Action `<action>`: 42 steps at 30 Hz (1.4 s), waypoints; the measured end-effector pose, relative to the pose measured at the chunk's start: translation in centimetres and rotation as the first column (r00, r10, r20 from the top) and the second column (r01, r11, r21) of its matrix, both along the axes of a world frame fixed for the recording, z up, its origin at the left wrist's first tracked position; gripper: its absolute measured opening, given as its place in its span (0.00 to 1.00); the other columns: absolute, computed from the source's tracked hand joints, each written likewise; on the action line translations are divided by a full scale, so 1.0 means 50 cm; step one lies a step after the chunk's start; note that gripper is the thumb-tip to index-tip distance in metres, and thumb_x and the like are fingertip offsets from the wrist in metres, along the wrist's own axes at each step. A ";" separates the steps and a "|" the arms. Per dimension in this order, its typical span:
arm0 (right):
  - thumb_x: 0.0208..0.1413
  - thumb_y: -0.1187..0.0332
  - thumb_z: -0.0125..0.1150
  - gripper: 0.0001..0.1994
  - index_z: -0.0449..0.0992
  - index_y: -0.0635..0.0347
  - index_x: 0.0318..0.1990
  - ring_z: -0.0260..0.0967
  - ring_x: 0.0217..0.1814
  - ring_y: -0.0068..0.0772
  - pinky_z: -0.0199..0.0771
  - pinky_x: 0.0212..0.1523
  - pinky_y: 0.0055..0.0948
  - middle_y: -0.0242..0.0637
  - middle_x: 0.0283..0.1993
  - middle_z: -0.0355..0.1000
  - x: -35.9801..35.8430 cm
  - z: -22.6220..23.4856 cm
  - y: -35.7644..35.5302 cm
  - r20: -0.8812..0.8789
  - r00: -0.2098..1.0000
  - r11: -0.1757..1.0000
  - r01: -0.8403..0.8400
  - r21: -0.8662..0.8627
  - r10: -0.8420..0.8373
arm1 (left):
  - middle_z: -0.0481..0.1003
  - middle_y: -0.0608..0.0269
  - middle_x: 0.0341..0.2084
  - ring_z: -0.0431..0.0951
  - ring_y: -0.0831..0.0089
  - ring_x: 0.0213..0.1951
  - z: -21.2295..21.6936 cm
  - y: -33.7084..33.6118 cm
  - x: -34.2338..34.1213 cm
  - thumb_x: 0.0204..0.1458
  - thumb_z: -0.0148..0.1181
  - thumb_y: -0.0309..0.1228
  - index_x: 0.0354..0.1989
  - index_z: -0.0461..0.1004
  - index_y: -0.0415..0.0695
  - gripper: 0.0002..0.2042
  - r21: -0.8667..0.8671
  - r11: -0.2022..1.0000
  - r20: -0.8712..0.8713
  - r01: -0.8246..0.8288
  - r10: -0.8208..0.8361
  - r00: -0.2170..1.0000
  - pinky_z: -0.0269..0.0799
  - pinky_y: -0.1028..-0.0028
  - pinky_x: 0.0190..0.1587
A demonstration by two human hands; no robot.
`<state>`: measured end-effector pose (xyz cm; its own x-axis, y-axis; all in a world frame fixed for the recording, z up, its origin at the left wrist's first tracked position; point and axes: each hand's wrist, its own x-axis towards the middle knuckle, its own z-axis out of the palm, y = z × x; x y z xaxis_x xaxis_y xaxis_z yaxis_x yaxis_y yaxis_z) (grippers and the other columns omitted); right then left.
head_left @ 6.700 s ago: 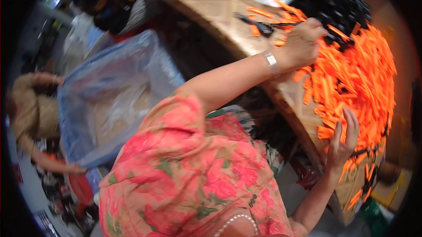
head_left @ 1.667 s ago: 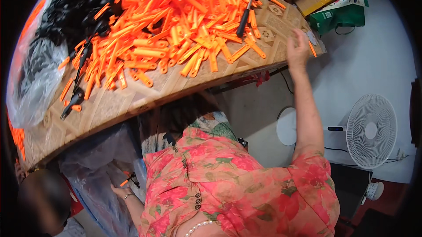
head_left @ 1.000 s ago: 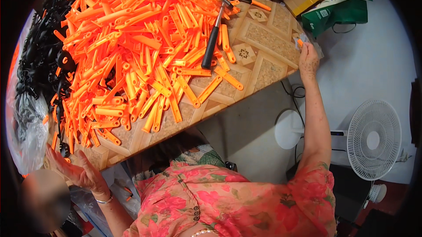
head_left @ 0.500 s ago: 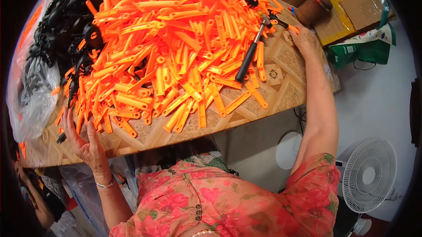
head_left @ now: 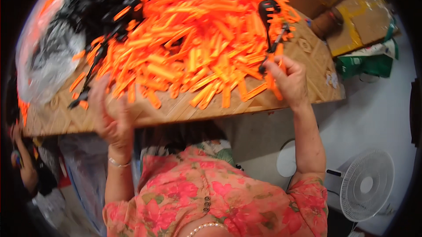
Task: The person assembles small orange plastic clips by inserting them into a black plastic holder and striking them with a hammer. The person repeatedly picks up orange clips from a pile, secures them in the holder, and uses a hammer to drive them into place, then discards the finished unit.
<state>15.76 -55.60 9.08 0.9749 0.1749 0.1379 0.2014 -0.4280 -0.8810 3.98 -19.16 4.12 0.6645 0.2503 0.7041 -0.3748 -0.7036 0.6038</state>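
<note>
In front of the pile my right hand (head_left: 291, 81) is closed, thumb against fingers, around a black slotted kitchen utensil (head_left: 266, 12), apparently a pasta server. Its head points away and an orange handle piece shows under my fingers; the join is hidden. Beside that hand lies a hammer (head_left: 277, 42) with a dark grip, partly covered. My left hand (head_left: 113, 116), smeared by motion, is open and empty over the table's front edge. Closest to it is a long black utensil (head_left: 93, 67) lying on the table. Between my hands spreads a heap of orange plastic handles (head_left: 193, 30).
Black utensil parts (head_left: 99, 1) are heaped at the left beside a clear plastic bag (head_left: 57, 72). A brown cylinder (head_left: 327, 23), a taped cardboard box (head_left: 365, 19) and a green bag (head_left: 369, 63) are at the right. A white fan (head_left: 367, 184) stands below. Another person's arm (head_left: 25, 160) shows far left.
My right hand has come back from the far right edge toward me, bringing the black utensil. My left hand has blurred and remains open. The view has shifted.
</note>
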 end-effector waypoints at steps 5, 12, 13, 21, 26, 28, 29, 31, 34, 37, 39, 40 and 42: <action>0.52 0.68 0.69 0.07 0.80 0.61 0.33 0.68 0.23 0.18 0.67 0.24 0.22 0.30 0.21 0.72 -0.144 -0.019 0.205 -0.042 0.902 0.900 -0.432 -0.050 0.430 | 0.74 0.51 0.52 0.74 0.68 0.52 0.014 -0.130 -0.046 0.53 0.63 0.25 0.71 0.46 0.39 0.39 -0.598 0.723 -0.099 0.347 -0.496 0.863 0.67 0.71 0.54; 0.58 0.70 0.55 0.09 0.82 0.57 0.41 0.77 0.44 0.44 0.77 0.44 0.33 0.43 0.43 0.79 0.032 -0.042 0.193 0.485 0.845 0.973 -0.227 -0.052 0.223 | 0.76 0.62 0.29 0.76 0.74 0.36 0.013 -0.073 -0.095 0.66 0.46 0.29 0.55 0.67 0.32 0.15 -0.927 0.354 -0.082 0.119 -0.504 0.860 0.72 0.73 0.45; 0.60 0.71 0.54 0.10 0.82 0.58 0.42 0.77 0.44 0.43 0.77 0.45 0.35 0.44 0.43 0.79 0.106 0.002 0.161 0.610 0.780 0.973 0.009 -0.232 0.138 | 0.75 0.63 0.28 0.76 0.74 0.35 0.014 -0.054 -0.102 0.66 0.46 0.29 0.54 0.67 0.32 0.14 -0.941 0.326 -0.088 0.088 -0.487 0.869 0.71 0.73 0.43; 0.61 0.56 0.53 0.22 0.65 0.51 0.60 0.69 0.55 0.58 0.71 0.51 0.53 0.56 0.53 0.68 0.441 -0.027 -0.019 0.459 0.887 0.463 0.387 -0.798 0.050 | 0.73 0.64 0.27 0.75 0.73 0.32 -0.021 0.004 -0.137 0.64 0.48 0.31 0.53 0.68 0.32 0.16 -0.984 0.163 -0.131 -0.071 -0.393 0.910 0.69 0.79 0.28; 0.61 0.58 0.46 0.19 0.75 0.52 0.54 0.72 0.54 0.54 0.70 0.52 0.46 0.50 0.50 0.75 0.463 -0.014 -0.086 0.476 0.868 0.502 0.478 -0.721 -0.142 | 0.77 0.66 0.30 0.77 0.75 0.33 -0.036 0.041 -0.130 0.65 0.48 0.38 0.55 0.69 0.36 0.18 -0.967 -0.242 0.070 -0.081 -0.557 0.828 0.69 0.81 0.30; 0.64 0.55 0.48 0.17 0.75 0.52 0.52 0.71 0.55 0.50 0.70 0.52 0.43 0.47 0.50 0.75 0.487 -0.037 -0.153 0.627 0.762 0.640 0.565 -0.520 -0.164 | 0.79 0.63 0.32 0.80 0.73 0.35 -0.039 0.052 -0.135 0.66 0.46 0.41 0.55 0.69 0.35 0.20 -0.966 -0.257 0.138 -0.025 -0.596 0.791 0.71 0.82 0.29; 0.64 0.56 0.49 0.17 0.74 0.54 0.52 0.71 0.56 0.49 0.70 0.52 0.42 0.47 0.51 0.74 0.485 -0.036 -0.171 0.770 0.634 0.706 0.578 -0.409 -0.074 | 0.79 0.62 0.33 0.81 0.71 0.36 -0.031 0.055 -0.134 0.66 0.45 0.42 0.55 0.69 0.35 0.21 -0.968 -0.252 0.155 -0.007 -0.617 0.772 0.73 0.82 0.28; 0.66 0.64 0.47 0.14 0.73 0.58 0.52 0.70 0.56 0.46 0.70 0.54 0.40 0.44 0.54 0.72 0.321 0.023 -0.012 0.827 0.544 0.837 0.382 -0.392 0.139 | 0.80 0.57 0.35 0.83 0.66 0.39 -0.036 0.065 -0.142 0.67 0.42 0.45 0.55 0.68 0.34 0.24 -0.968 -0.245 0.202 0.056 -0.623 0.756 0.77 0.81 0.26; 0.63 0.71 0.51 0.13 0.74 0.57 0.53 0.72 0.55 0.44 0.73 0.54 0.35 0.42 0.55 0.72 0.154 0.023 0.135 0.802 0.365 0.877 -0.109 -0.468 0.473 | 0.78 0.44 0.42 0.83 0.61 0.42 -0.031 0.056 -0.143 0.67 0.36 0.49 0.58 0.63 0.32 0.28 -0.987 -0.131 0.163 0.097 -0.760 0.629 0.80 0.80 0.25; 0.55 0.73 0.58 0.18 0.74 0.50 0.54 0.77 0.42 0.35 0.80 0.40 0.28 0.35 0.58 0.73 -0.053 -0.002 0.267 0.641 0.241 0.683 -0.173 -0.710 0.728 | 0.76 0.42 0.44 0.82 0.63 0.42 -0.016 0.030 -0.150 0.65 0.38 0.55 0.60 0.62 0.34 0.32 -0.994 0.038 0.014 0.098 -0.874 0.485 0.80 0.80 0.24; 0.50 0.69 0.59 0.20 0.74 0.49 0.53 0.74 0.36 0.27 0.75 0.31 0.29 0.31 0.59 0.72 -0.165 -0.024 0.322 0.493 0.333 0.569 -0.192 -0.799 0.804 | 0.76 0.48 0.44 0.82 0.67 0.40 -0.005 0.010 -0.166 0.62 0.50 0.50 0.59 0.63 0.36 0.29 -0.989 0.135 -0.101 0.053 -0.904 0.415 0.79 0.79 0.27; 0.50 0.68 0.59 0.21 0.73 0.49 0.54 0.73 0.36 0.28 0.75 0.32 0.29 0.31 0.60 0.71 -0.199 -0.039 0.342 0.457 0.352 0.550 -0.233 -0.802 0.817 | 0.77 0.55 0.41 0.81 0.73 0.36 0.002 -0.007 -0.183 0.57 0.61 0.38 0.58 0.65 0.38 0.25 -0.988 0.086 -0.022 0.127 -0.897 0.442 0.78 0.79 0.28; 0.50 0.67 0.58 0.22 0.72 0.49 0.56 0.73 0.35 0.29 0.75 0.34 0.31 0.31 0.61 0.69 -0.245 -0.081 0.372 0.427 0.380 0.552 -0.335 -0.764 0.821 | 0.77 0.60 0.34 0.79 0.78 0.27 -0.022 0.004 -0.212 0.53 0.64 0.28 0.55 0.66 0.38 0.22 -0.987 0.144 -0.102 0.074 -0.909 0.405 0.76 0.81 0.28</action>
